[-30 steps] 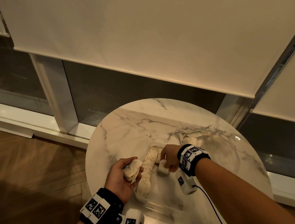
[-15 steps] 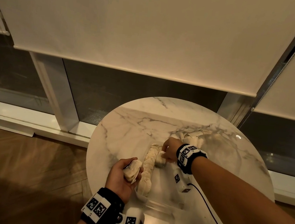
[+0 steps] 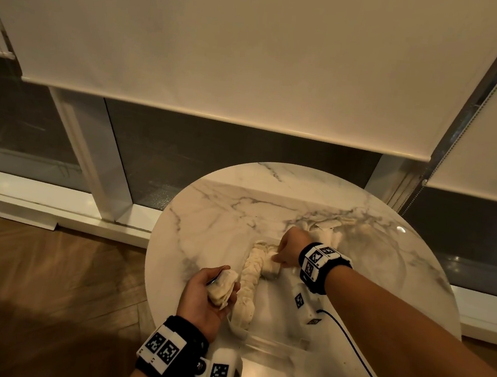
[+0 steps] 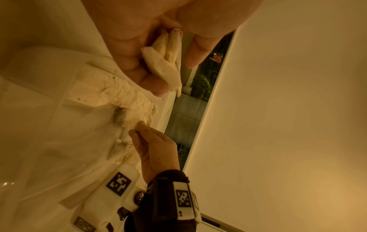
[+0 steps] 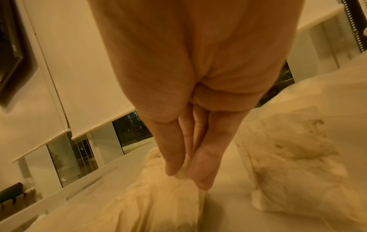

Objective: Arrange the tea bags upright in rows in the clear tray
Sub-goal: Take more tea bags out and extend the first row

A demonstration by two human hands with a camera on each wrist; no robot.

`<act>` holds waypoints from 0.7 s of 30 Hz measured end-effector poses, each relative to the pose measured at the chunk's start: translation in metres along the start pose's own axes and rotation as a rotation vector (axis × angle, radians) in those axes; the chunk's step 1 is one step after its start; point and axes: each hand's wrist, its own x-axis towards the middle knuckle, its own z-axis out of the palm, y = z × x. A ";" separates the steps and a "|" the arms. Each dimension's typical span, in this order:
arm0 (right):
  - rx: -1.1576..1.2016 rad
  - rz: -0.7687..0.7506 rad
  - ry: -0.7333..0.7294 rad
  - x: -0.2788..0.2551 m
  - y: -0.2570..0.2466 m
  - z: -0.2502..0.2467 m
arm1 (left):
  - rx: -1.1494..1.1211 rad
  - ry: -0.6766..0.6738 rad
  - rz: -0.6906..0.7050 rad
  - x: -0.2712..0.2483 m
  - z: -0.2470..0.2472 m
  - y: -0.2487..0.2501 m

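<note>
A clear tray [image 3: 276, 343] sits on the round marble table [image 3: 223, 210], with one row of white tea bags [image 3: 249, 284] standing along its left side. My left hand [image 3: 226, 287] hovers at the tray's left edge and grips a small bunch of tea bags [image 3: 219, 290], which the left wrist view shows as tea bags [image 4: 164, 61] pressed between thumb and fingers. My right hand [image 3: 277, 259] reaches into the far end of the tray and pinches a single tea bag [image 3: 272, 268] beside the row. In the right wrist view that tea bag [image 5: 183, 171] shows between the fingertips.
A loose heap of tea bags [image 3: 332, 232] lies on the table behind my right wrist, also seen as a heap [image 5: 294, 172] in the right wrist view. A cable [image 3: 355, 352] runs along my right forearm. Windows with roller blinds stand beyond the table; wooden floor is to the left.
My right hand has carried its tea bag from mid-tray toward the far end, up against the row. My left hand has stayed put with its bunch.
</note>
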 end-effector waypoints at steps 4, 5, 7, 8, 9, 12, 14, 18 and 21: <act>0.013 -0.009 0.061 -0.003 0.006 -0.003 | -0.001 0.002 0.003 0.001 0.000 0.000; 0.017 -0.017 0.083 -0.004 0.007 -0.003 | -0.003 0.005 0.005 0.001 0.000 0.000; 0.032 -0.032 0.132 -0.006 0.010 -0.002 | -0.007 0.011 0.008 0.002 0.000 -0.001; 0.045 -0.035 0.158 -0.007 0.011 -0.002 | -0.008 0.013 0.010 0.002 0.000 -0.001; 0.066 -0.035 0.177 -0.008 0.013 -0.002 | -0.008 0.013 0.013 0.002 0.000 -0.002; 0.130 -0.037 0.177 -0.012 0.015 -0.003 | -0.006 0.012 0.013 0.000 0.002 -0.003; 0.109 -0.067 0.136 -0.015 0.014 -0.002 | -0.005 0.009 0.009 -0.001 0.003 -0.004; 0.100 -0.103 -0.019 -0.020 0.012 0.007 | 0.000 0.005 0.013 -0.002 0.007 -0.005; 0.135 -0.112 -0.083 -0.026 0.011 0.011 | -0.045 -0.011 0.011 -0.005 0.009 -0.005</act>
